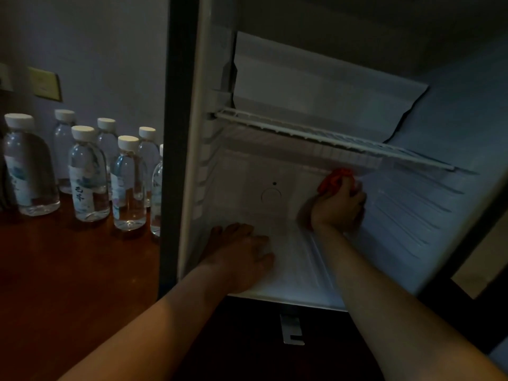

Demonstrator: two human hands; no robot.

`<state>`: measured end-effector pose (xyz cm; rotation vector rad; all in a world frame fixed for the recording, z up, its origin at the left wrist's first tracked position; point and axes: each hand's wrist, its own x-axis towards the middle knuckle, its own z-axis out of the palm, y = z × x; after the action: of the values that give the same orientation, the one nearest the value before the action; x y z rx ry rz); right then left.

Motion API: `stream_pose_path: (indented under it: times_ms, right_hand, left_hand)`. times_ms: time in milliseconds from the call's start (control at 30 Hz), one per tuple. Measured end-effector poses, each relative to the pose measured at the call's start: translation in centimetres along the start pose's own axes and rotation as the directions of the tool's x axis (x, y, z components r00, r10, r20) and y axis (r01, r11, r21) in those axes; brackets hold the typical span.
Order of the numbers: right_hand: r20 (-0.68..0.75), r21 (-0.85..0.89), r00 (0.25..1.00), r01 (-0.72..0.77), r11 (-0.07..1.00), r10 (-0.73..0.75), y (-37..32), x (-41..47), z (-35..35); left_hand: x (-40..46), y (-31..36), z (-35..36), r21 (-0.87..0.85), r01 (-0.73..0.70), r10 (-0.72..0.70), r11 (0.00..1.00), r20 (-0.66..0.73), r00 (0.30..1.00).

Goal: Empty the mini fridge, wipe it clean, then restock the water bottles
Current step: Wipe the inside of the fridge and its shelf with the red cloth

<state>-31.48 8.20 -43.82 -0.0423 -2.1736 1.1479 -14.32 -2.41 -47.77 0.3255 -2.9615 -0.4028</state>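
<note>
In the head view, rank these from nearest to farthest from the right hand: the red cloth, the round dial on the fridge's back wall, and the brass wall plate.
1. Red cloth: gripped in the right hand, under the wire shelf.
2. Round dial: on the back wall, just left of that hand.
3. Brass wall plate: outside the fridge, far left, above the bottles.

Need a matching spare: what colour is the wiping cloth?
Red cloth, in the right hand; head view.

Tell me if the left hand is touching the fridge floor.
Touching. The head view shows the left hand lying flat, fingers spread, on the white fridge floor, no gap visible beneath the palm.
</note>
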Motion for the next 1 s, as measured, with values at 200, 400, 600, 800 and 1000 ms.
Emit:
stream_pose_path:
  times_ms: [200, 400, 600, 800, 1000]
  right_hand:
    - [0.142, 0.071, 0.989, -0.057, 0.996, 0.047, -1.8, -1.7, 0.7]
    - [0.191, 0.067, 0.982, -0.008, 0.998, -0.005, -1.8, -2.2, 1.8]
    - [0.142, 0.09, 0.989, 0.025, 0.996, -0.038, -0.6, -1.2, 1.0]
    - [0.068, 0.033, 0.998, -0.016, 0.999, 0.014, 1.7, 0.1, 0.2]
    - [0.096, 0.168, 0.987, -0.147, 0.975, 0.132, -0.1, -0.6, 1.2]
  left_hand:
    - [0.0, -0.1, 0.0, 0.025, -0.02, 0.02, 0.999, -0.015, 1.0]
    - [0.1, -0.2, 0.1, 0.018, -0.02, 0.02, 1.0, -0.027, 0.999]
    - [0.0, -0.2, 0.0, -0.022, -0.007, 0.007, 1.0, 0.003, 1.0]
    - [-0.1, -0.2, -0.4, -0.024, -0.008, 0.008, 1.0, 0.005, 1.0]
    - [0.0, -0.2, -0.3, -0.031, -0.021, 0.021, 0.999, -0.006, 1.0]
